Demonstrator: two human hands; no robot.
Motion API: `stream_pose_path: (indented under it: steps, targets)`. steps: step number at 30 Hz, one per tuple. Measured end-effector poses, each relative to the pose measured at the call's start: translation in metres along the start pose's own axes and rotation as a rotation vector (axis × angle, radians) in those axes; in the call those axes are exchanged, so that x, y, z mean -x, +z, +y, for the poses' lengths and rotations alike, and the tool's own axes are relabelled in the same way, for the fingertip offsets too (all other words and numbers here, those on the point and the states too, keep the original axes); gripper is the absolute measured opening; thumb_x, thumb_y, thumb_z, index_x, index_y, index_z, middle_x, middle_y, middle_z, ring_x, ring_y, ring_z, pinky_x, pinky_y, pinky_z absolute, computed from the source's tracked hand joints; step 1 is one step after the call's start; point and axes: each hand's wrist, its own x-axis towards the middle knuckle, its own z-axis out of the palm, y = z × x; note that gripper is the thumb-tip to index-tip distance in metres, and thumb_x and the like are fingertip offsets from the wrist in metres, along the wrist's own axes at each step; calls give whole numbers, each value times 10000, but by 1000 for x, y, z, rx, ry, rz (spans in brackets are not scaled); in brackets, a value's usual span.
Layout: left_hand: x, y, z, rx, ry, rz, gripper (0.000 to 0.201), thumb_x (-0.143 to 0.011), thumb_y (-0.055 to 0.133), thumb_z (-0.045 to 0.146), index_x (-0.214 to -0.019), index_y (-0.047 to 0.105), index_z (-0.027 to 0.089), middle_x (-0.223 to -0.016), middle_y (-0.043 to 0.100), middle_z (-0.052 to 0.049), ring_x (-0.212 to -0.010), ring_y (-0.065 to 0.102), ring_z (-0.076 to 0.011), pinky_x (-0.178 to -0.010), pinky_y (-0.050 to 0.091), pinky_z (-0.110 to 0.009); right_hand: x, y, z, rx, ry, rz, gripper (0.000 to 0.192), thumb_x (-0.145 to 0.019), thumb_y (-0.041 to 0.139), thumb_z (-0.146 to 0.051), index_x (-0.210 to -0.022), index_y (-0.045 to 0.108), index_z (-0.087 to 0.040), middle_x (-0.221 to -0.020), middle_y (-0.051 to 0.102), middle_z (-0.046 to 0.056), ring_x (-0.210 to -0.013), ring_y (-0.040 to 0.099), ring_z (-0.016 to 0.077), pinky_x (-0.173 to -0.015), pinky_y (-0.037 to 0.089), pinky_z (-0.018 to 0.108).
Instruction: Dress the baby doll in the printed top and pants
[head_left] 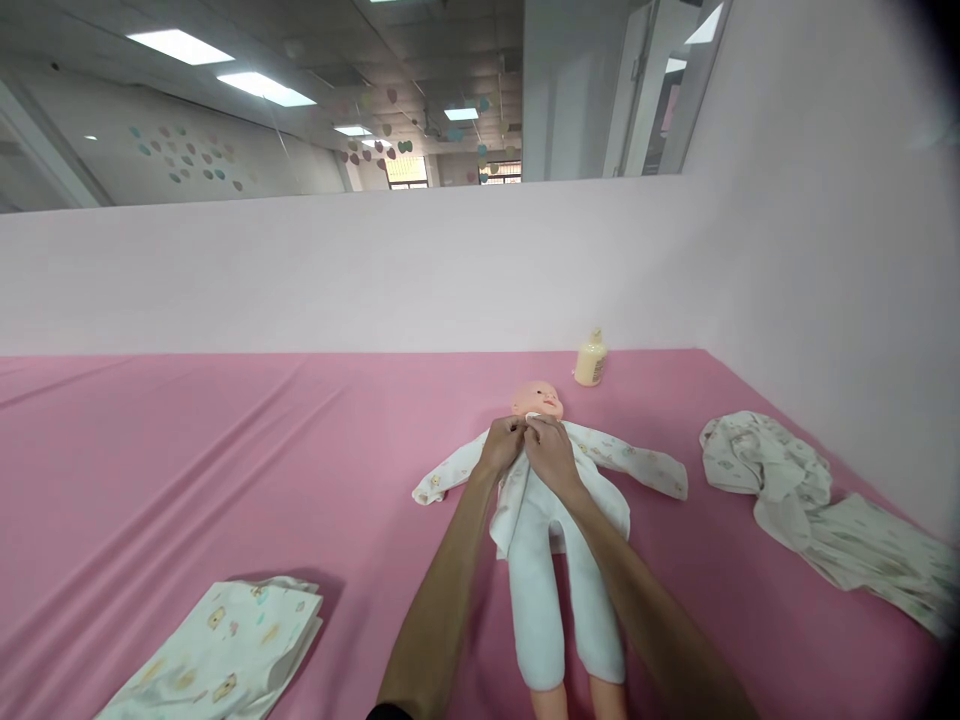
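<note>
A baby doll [538,398] lies on its back on the pink sheet [225,470], head toward the far wall. It wears a white patterned top [637,465] with sleeves spread out and white trousers [540,590]. My left hand [501,446] and my right hand [549,450] meet at the doll's chest just below the chin. Both pinch the top's front edges at the collar, fingers closed on the cloth.
A small cream bottle [591,359] stands beyond the doll's head by the wall. A crumpled patterned cloth [795,490] lies at the right. A folded patterned cloth [225,650] lies near left. White partition walls close the back and right.
</note>
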Motion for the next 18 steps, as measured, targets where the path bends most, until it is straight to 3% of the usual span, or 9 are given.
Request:
stream_pose_path:
  steps: [5,10,14,18]
  targets:
    - [0,1,1,-2,-17,19,228,-723,475,205,-779,678,120,-705,629,-2,-663,538,-112,-645,433,-219,2,-3,-3,19,16,28,350,-867,367,-107,-1011,683,-145,-1117,645,129,-1108,528,239,-968,375,340]
    - [2,8,6,-281,86,93,205,-759,424,177,-699,617,138,-705,618,-5,-663,512,-115,-612,379,-213,1,-12,-2,-7,104,29,354,-880,366,-125,-1034,684,-136,-1130,653,128,-1069,552,232,-930,383,330]
    - [3,14,10,-468,120,146,214,-799,434,183,-657,591,149,-661,607,-4,-634,483,-119,-595,334,-224,-3,-22,3,-22,139,-5,304,-898,379,-178,-893,683,-165,-1049,676,113,-1006,575,214,-841,399,302]
    - [3,13,12,-455,100,134,190,-794,471,182,-702,636,158,-727,655,-17,-689,540,-134,-633,360,-229,-5,-27,7,-26,80,-55,313,-905,369,-190,-749,641,-184,-915,689,84,-960,578,203,-815,387,287]
